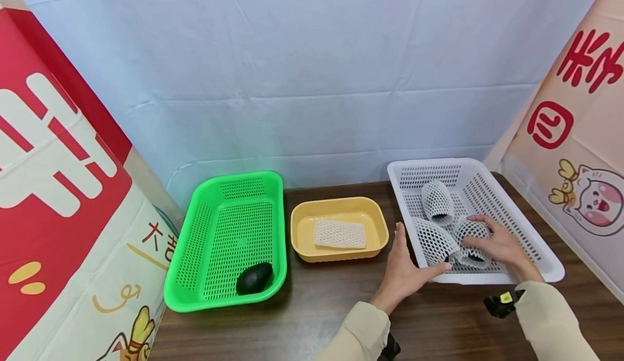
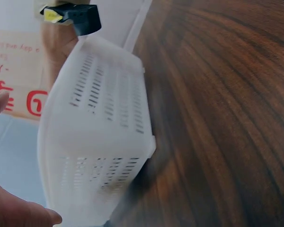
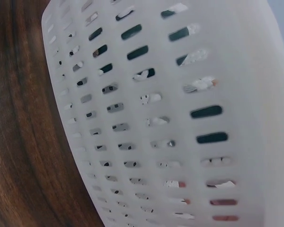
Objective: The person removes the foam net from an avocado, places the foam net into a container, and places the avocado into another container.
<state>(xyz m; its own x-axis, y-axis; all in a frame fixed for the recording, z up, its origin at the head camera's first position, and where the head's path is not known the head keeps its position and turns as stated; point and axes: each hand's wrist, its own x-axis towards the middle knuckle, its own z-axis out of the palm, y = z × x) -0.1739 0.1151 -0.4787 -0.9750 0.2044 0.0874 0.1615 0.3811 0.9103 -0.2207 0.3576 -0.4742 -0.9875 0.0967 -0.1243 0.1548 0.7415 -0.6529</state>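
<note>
In the head view, my right hand (image 1: 504, 247) reaches into the white basket (image 1: 528, 231) and grips a dark oval fruit in a white foam net (image 1: 472, 236), thumb and fingers on either side. My left hand (image 1: 402, 274) is at the basket's near left corner, fingers spread and thumb over the rim beside a second netted fruit (image 1: 431, 242). A third netted fruit (image 1: 436, 201) lies farther back in the basket. Both wrist views show mainly the basket's outer walls; the right hand's grip is mostly hidden there.
A yellow tray (image 1: 302, 247) with a flat white foam net (image 1: 339, 234) stands in the middle. To the left is a green basket (image 1: 234, 209) with a bare, dark, avocado-like fruit (image 1: 254, 278). Cloth walls close off the back and sides of the brown table (image 1: 317, 301).
</note>
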